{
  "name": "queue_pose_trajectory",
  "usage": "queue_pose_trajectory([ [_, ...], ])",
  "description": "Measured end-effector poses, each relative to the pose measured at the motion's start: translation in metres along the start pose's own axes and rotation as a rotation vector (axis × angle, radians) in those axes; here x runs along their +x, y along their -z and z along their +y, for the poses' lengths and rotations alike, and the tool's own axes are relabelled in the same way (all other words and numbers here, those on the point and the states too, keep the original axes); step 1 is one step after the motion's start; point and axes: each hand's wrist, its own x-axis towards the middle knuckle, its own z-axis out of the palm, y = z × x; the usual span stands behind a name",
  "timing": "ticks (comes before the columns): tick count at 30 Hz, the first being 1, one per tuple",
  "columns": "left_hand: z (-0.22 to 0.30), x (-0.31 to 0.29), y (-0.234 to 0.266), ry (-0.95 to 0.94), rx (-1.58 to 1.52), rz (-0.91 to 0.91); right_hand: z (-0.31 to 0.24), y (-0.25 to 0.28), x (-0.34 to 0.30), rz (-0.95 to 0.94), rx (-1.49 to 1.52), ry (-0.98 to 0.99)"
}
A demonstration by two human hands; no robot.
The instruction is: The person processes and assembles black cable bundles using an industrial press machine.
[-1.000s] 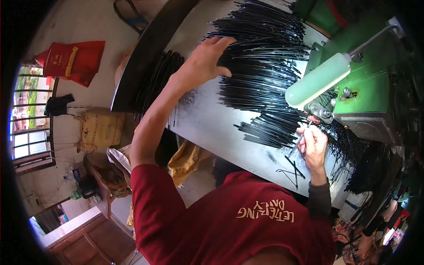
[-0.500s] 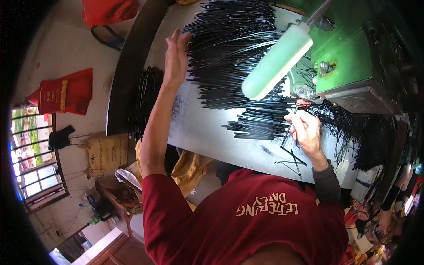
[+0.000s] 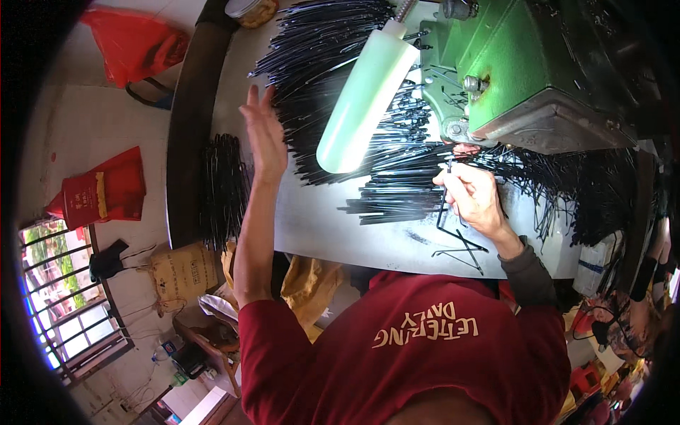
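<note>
Since the rods (image 3: 333,78) are thin black wire lengths, judge them light and stiff along the length but springy, slick, and prone to tangle or roll when bunched. Right hand (image 3: 473,198) pinches one bent rod (image 3: 445,202) between thumb and fingers, held upright just below the green machine (image 3: 545,71); grip is closed on it near the top end. Best hold looks like exactly that: near the end, finger-and-thumb, so the free length hangs below the pinch. Left hand (image 3: 263,138) is open, fingers spread, palm edge-on, holding nothing; it hovers at the left fringe of the big pile, fingertips just short of the rod ends.

A smaller aligned bundle (image 3: 397,202) lies flat on the table (image 3: 319,227), just left of the right-hand grip. A few bent pieces (image 3: 460,248) sit below the grip, near the table's near edge. A pale green tube (image 3: 365,95) slants over the pile between the two hands and blocks a straight lift there.

Room: bare table lies between the hands and toward the body. Beyond the left hand the table's dark rim (image 3: 188,134) curves close, with another bundle (image 3: 223,188) hanging over it. To the right of the grip more rods (image 3: 602,191) crowd under the machine, so it's tight there.
</note>
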Motion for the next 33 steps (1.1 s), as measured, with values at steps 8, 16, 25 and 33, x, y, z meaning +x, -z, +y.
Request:
queue_pose_trajectory([
  [8, 0.020, -0.011, -0.021, -0.331, 0.775, 0.307, -0.002, 0.002, 0.001, -0.016, -0.001, -0.009],
  [16, 0.038, -0.034, -0.159, -0.461, 1.220, -0.230, -0.005, 0.005, -0.001, -0.039, -0.005, -0.101],
  [25, 0.028, -0.032, -0.140, -0.249, 0.684, -0.064, -0.002, 0.004, -0.001, -0.005, 0.039, -0.060],
  [33, 0.036, -0.058, -0.077, -0.067, 0.728, -0.149, -0.002, 0.005, -0.001, -0.025, -0.004, -0.056],
])
